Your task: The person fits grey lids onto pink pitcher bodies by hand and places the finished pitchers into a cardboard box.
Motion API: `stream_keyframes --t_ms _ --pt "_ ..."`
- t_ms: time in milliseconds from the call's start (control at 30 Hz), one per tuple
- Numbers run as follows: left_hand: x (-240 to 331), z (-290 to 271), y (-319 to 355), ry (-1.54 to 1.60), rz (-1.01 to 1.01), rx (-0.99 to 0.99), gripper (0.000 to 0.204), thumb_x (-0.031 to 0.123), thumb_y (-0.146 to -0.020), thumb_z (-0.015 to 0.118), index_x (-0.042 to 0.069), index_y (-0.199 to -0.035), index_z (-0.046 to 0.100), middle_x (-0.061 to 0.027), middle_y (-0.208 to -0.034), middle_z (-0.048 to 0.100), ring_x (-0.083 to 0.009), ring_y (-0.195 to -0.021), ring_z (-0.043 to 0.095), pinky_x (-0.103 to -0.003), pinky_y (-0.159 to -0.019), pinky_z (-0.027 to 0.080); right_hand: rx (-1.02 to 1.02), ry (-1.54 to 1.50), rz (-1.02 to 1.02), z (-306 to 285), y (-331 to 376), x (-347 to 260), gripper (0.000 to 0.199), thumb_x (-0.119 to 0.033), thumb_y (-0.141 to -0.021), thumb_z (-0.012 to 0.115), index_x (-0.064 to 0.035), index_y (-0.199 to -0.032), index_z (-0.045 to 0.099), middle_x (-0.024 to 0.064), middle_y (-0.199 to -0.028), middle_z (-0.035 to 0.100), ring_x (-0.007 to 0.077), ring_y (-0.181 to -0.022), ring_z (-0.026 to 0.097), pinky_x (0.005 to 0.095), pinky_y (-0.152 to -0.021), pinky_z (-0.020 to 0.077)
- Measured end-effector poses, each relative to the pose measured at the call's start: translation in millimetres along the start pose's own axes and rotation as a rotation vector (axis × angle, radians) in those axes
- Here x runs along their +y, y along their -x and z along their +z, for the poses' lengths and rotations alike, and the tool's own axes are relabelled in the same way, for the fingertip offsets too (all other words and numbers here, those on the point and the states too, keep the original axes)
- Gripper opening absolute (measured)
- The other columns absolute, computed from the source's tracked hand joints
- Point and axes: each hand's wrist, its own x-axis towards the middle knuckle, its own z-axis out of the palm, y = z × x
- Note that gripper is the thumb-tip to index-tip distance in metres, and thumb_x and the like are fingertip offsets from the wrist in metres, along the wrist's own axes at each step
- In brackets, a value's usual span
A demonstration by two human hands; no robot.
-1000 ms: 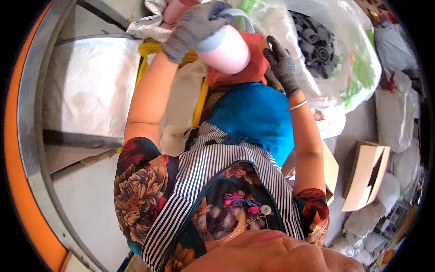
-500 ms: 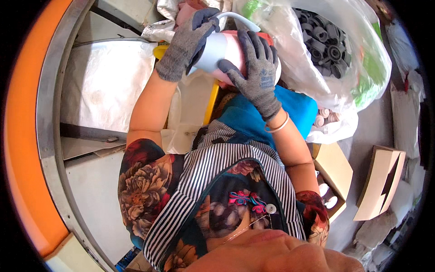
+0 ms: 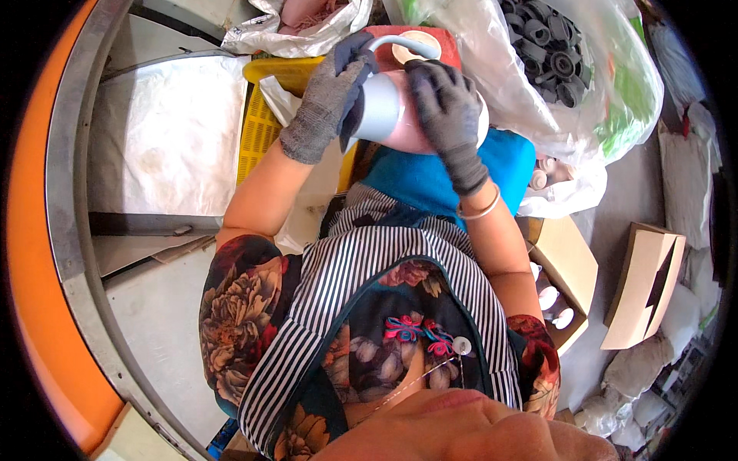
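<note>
A pink plastic jug (image 3: 415, 134) with a pale grey-blue collar lies on its side in front of me, above the blue cloth (image 3: 503, 165) over my lap. Its curved pale handle (image 3: 403, 44) points away from me. My left hand (image 3: 330, 100), in a grey glove with a dark palm, is closed around the collar end by the handle's root. Over the pink body, toward the white base, curls my right hand (image 3: 450, 111), gloved alike. The left palm and part of the jug's open end are hidden.
Beyond the jug sits a red surface (image 3: 453, 50) with a cream round disc on it. A yellow crate (image 3: 257, 134) stands to the left. Back right, a clear bag holds several dark grey plastic parts (image 3: 565, 65). Cardboard boxes (image 3: 565, 269) stand at my right.
The jug and both hands have come slightly nearer to me. My right fingers, spread before, now curl around the body. More of the yellow crate, red surface and cream disc shows.
</note>
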Motion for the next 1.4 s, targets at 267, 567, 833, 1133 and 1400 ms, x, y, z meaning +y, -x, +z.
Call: stream_keyframes --t_ms 267,567,833,1133,1400 --pt "-14.3 0.2 -10.9 -0.252 0.127 -0.041 0.037 0.015 -0.102 0.058 0.004 -0.138 0.056 -0.0094 -0.109 0.066 -0.0159 -0.098 0.063 -0.029 -0.089 0.052 0.092 -0.48 -0.288 -9.9 38.1 -4.3 0.043 -0.007 -0.096 0.058 -0.0019 -0.139 0.057 0.0181 -0.138 0.06 0.0347 -0.13 0.056 0.044 -0.113 0.0414" --pt "-26.7 1.3 -22.8 -0.558 0.275 -0.009 0.033 0.016 -0.102 0.056 0.004 -0.133 0.06 -0.0093 -0.099 0.066 -0.0159 -0.089 0.062 -0.031 -0.079 0.052 0.101 0.218 -0.605 14.2 87.2 -12.2 0.061 -0.018 -0.085 0.056 0.005 -0.141 0.049 0.024 -0.149 0.05 0.0391 -0.141 0.046 0.0579 -0.118 0.0319" --pt "-19.4 4.8 -33.5 -0.691 0.489 -0.066 0.033 0.016 -0.101 0.056 0.003 -0.131 0.06 -0.0119 -0.101 0.067 -0.0178 -0.089 0.062 -0.033 -0.082 0.052 0.195 -0.102 -0.521 -6.8 91.9 -9.4 0.067 -0.025 -0.082 0.071 0.0023 -0.14 0.051 0.0214 -0.144 0.055 0.0407 -0.135 0.049 0.0591 -0.115 0.0344" --pt "-20.6 14.6 -23.9 -0.584 0.371 -0.003 0.033 0.02 -0.102 0.054 0.005 -0.131 0.06 -0.0117 -0.1 0.069 -0.0184 -0.088 0.064 -0.032 -0.081 0.053 0.131 -0.142 -0.38 5.8 86.3 -23.1 0.058 -0.015 -0.083 0.07 0.0009 -0.136 0.053 0.0191 -0.146 0.053 0.0375 -0.139 0.046 0.0612 -0.12 0.0256" --pt "-20.5 4.6 -33.0 -0.73 0.382 -0.046 0.038 0.025 -0.102 0.056 0.007 -0.135 0.058 -0.0166 -0.111 0.068 -0.0254 -0.097 0.067 -0.038 -0.088 0.053 0.104 -0.28 -0.613 11.1 102.0 -25.1 0.062 -0.016 -0.081 0.077 0.0007 -0.136 0.055 0.025 -0.144 0.053 0.0421 -0.134 0.052 0.0597 -0.114 0.0372"
